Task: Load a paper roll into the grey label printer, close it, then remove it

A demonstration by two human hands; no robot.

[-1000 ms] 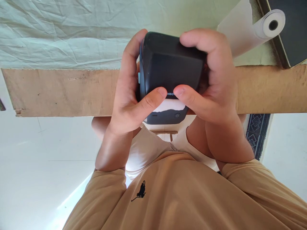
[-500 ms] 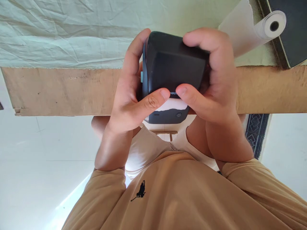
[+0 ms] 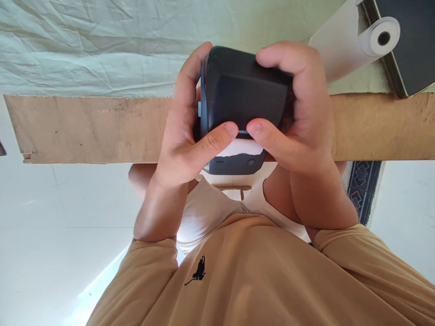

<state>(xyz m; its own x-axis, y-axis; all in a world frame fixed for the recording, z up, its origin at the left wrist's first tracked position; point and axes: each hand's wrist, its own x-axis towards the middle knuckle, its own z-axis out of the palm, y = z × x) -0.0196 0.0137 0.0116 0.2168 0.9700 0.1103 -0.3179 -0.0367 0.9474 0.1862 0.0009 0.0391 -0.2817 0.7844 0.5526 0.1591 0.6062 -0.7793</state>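
Both of my hands grip a small black box-shaped printer (image 3: 246,99) held up in front of me, over the table's wooden edge (image 3: 84,129). My left hand (image 3: 185,136) wraps its left side, thumb pressed on the front near the printed lettering. My right hand (image 3: 301,117) wraps the right side and top, its thumb meeting the left thumb. A strip of white paper (image 3: 243,148) shows at the printer's slot, just under the thumbs. A power button sits below it.
A roll of white paper (image 3: 353,43), partly unrolled, lies at the far right on the pale green wrinkled cloth (image 3: 84,50) covering the table. A dark flat slab (image 3: 411,54) sits beside it. White floor and a patterned mat (image 3: 365,185) lie below.
The printer and both hands have shifted very slightly; the grip is the same.
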